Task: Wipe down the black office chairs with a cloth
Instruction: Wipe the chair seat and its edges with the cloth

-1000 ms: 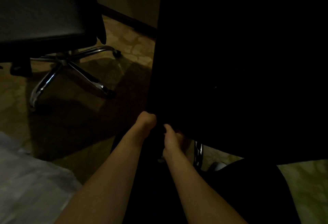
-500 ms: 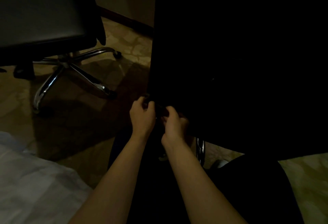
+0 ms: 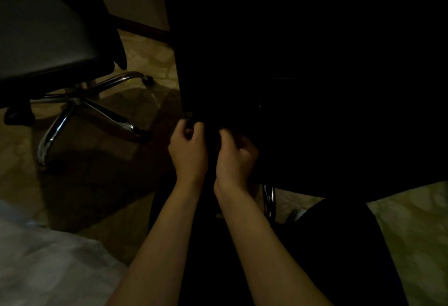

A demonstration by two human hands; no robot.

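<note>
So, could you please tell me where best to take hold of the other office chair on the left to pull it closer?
Probably by the front edge of its padded seat: it juts out towards the camera with open space beneath. Reach in from the right side with either of the hands, staying above the chrome star base, whose curved legs look harder to grip.

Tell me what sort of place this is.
Probably a carpeted office or hotel meeting room, dimly lit: two black office chairs, one near, one left on a chrome star base, stand on patterned carpet.

Two black office chairs, one at upper left (image 3: 48,39), one close ahead (image 3: 303,75), two hands, left (image 3: 188,150) and right (image 3: 236,158), one white sheet (image 3: 48,264)
</note>
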